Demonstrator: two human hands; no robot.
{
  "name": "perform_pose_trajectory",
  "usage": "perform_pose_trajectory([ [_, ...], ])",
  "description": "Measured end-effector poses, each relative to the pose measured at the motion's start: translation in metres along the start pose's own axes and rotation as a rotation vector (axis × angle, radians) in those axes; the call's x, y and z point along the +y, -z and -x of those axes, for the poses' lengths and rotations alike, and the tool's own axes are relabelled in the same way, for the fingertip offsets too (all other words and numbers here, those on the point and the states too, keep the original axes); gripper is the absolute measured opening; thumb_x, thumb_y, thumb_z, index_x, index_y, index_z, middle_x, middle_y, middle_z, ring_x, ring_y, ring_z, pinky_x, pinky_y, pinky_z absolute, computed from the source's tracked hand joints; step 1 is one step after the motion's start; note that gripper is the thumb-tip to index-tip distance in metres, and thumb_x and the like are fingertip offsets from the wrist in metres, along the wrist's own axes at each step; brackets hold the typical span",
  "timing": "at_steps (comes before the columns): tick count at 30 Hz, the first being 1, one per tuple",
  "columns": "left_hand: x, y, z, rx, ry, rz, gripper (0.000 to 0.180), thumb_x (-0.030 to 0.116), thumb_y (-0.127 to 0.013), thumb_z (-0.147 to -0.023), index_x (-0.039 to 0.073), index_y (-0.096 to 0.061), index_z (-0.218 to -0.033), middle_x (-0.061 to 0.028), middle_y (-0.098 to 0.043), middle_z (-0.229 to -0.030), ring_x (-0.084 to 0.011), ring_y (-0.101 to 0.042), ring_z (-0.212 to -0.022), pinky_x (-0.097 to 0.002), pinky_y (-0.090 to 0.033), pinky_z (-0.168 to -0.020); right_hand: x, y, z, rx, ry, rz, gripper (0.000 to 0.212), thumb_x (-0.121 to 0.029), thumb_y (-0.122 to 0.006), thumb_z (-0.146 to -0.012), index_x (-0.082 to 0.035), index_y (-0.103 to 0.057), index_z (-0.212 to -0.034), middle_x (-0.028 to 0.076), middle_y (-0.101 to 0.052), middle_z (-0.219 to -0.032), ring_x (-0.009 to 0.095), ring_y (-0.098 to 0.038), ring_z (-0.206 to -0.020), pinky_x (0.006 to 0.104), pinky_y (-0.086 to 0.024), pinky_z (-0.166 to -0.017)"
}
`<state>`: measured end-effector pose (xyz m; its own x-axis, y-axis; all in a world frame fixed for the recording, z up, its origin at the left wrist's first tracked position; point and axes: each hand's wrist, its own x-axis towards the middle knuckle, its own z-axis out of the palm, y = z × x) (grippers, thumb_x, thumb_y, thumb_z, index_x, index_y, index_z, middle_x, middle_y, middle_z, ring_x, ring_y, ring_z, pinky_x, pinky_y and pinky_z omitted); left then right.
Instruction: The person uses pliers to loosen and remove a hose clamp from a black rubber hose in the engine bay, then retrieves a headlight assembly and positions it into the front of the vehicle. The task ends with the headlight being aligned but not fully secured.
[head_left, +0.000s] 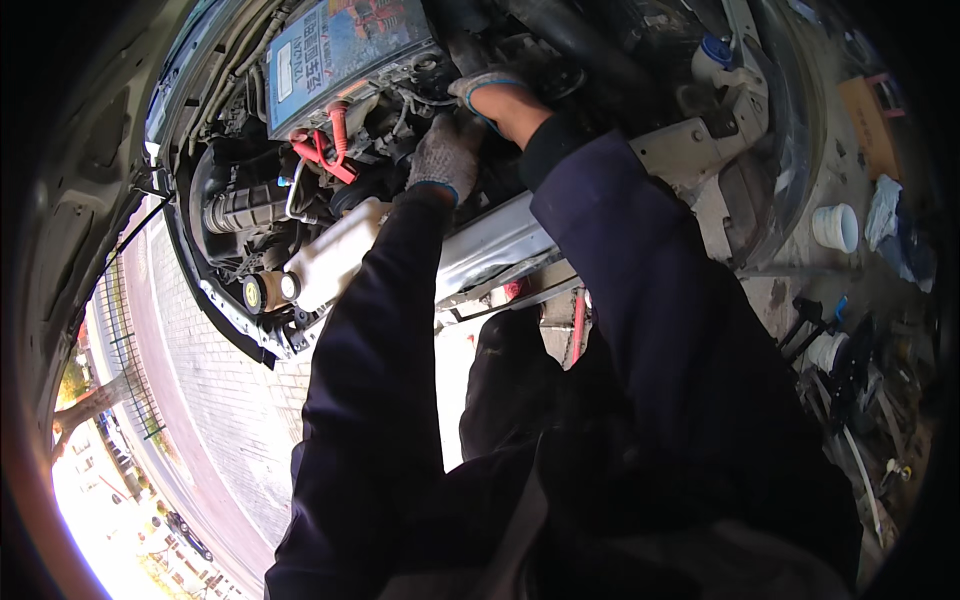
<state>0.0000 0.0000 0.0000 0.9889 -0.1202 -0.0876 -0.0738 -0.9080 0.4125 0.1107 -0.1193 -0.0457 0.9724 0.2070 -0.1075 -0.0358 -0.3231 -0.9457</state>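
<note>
I have both arms in a car's engine bay. My left hand (442, 158), in a pale knitted glove, reaches down among dark parts and hoses just in front of the battery (352, 50). Close beside it on the right is my right hand (488, 88), also gloved, bent down into the same dark gap. The fingers of both hands are largely hidden, and what they touch cannot be made out. A red cable clamp (325, 152) lies at the battery's front edge, left of my left hand. Under my left forearm sits a white plastic tank (335, 262).
A silver front crossbeam (500, 245) runs below my forearms. A ribbed air hose (245, 210) and a black-and-yellow cap (262, 292) are at left. A blue-capped reservoir (712, 55) stands far right. Beyond the car are a white cup (835, 228), a cardboard box (868, 125) and scattered parts.
</note>
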Motion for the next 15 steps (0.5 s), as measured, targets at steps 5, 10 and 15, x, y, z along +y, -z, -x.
perform_pose_trajectory([
  [5,-0.018,-0.024,-0.005,0.053,-0.08,0.12,0.045,0.04,-0.054,-0.113,0.005,-0.066,-0.138,-0.0311,-0.064,-0.135,-0.0504,-0.064,-0.127,-0.0554,-0.053,-0.103,0.019,-0.007,-0.004,0.205,0.166,0.27,0.054,-0.037,-0.079,-0.094,-0.008,-0.072,-0.139,0.023,-0.073,-0.138,0.042,-0.069,-0.125,0.0502,-0.056,-0.101],
  [10,-0.01,-0.011,-0.007,-0.036,0.256,0.468,0.06,0.046,-0.06,-0.108,-0.006,-0.062,-0.139,-0.0361,-0.069,-0.131,-0.0518,-0.063,-0.129,-0.0528,-0.051,-0.105,0.003,-0.007,-0.018,0.017,-0.228,0.37,0.043,-0.034,-0.076,-0.092,-0.014,-0.075,-0.13,0.02,-0.076,-0.127,0.045,-0.072,-0.116,0.0554,-0.058,-0.098],
  [15,0.0,-0.006,-0.01,-0.035,0.17,0.435,0.063,0.047,-0.06,-0.109,-0.008,-0.062,-0.139,-0.0362,-0.069,-0.131,-0.0518,-0.063,-0.13,-0.053,-0.051,-0.106,0.012,-0.007,-0.032,-0.197,-0.613,-0.386,0.038,-0.038,-0.081,-0.097,-0.002,-0.08,-0.108,0.01,-0.08,-0.093,0.03,-0.076,-0.087,0.0461,-0.06,-0.08],
])
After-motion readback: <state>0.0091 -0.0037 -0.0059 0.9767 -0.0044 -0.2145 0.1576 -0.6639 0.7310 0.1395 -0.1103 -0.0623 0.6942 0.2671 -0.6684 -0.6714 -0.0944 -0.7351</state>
